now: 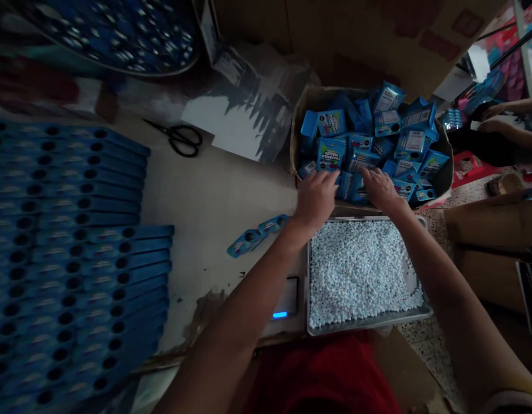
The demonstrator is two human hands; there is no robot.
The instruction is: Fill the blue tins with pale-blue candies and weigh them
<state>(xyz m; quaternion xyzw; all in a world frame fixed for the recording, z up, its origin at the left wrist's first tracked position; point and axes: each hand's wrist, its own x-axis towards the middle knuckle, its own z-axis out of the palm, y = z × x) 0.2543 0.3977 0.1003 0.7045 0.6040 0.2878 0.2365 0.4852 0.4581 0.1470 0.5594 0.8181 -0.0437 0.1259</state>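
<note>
My left hand [316, 198] is at the near left edge of an open cardboard box [295, 138], its fingers stretched over the packs inside. Beside it, my right hand [380, 187] rests on the packs, fingers apart and slightly bent. Neither hand visibly holds a pack, though some fingertips are partly hidden. The box is heaped with small blue candy boxes [331, 152], lying at various angles. Below my forearms sits a metal tray [311, 332] of small pale candies [356, 270]. Two flat blue cartons [247, 242] lie on the table left of my hands.
Black scissors [183, 140] lie near a torn plastic sheet [252, 109]. Rows of blue cartons with round holes [82, 247] fill the left side. A scale with a lit display [280, 314] is beside the tray. At right, another person's arm [513, 109] shows.
</note>
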